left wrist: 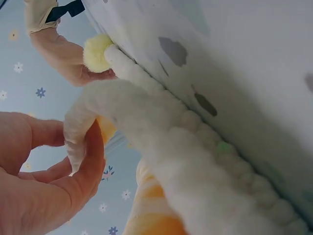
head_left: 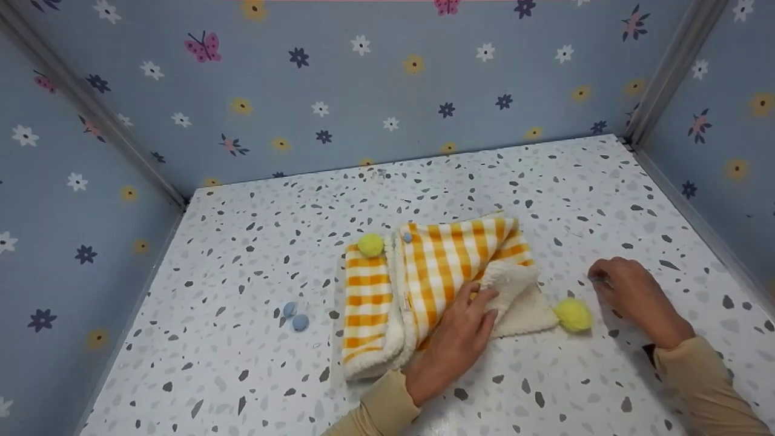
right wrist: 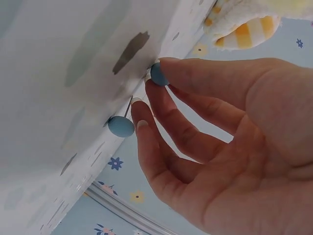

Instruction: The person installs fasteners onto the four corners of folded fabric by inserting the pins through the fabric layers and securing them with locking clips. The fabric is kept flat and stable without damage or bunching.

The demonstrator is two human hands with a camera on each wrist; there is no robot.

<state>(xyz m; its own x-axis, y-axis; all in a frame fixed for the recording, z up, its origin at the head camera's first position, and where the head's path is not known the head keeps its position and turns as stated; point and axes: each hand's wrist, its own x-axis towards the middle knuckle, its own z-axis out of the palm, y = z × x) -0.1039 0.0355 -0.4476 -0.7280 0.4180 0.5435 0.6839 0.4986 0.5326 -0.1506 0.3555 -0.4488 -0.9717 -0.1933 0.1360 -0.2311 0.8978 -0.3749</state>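
A small orange-and-white checked cloth (head_left: 439, 257) with cream fleece backing (left wrist: 166, 132) lies folded on the table. My left hand (head_left: 457, 336) is over its right part; in the left wrist view that hand (left wrist: 54, 181) pinches a raised fleece edge between thumb and fingers. To the cloth's right, my right hand (head_left: 636, 300) is low at the tabletop. Its thumb and fingertips pinch a blue round-headed pin (right wrist: 159, 74). Beside those fingers lies another blue pin (right wrist: 121, 126) with a thin metal needle. A blue pin head (head_left: 407, 237) sits on the cloth's upper edge.
Yellow pompoms hang at the cloth's corners, one at top left (head_left: 370, 245) and one at right (head_left: 573, 315). Two blue round heads (head_left: 300, 322) lie left of the cloth. Flower-patterned panels (head_left: 363, 85) enclose the speckled table (head_left: 242, 242) at the back and sides.
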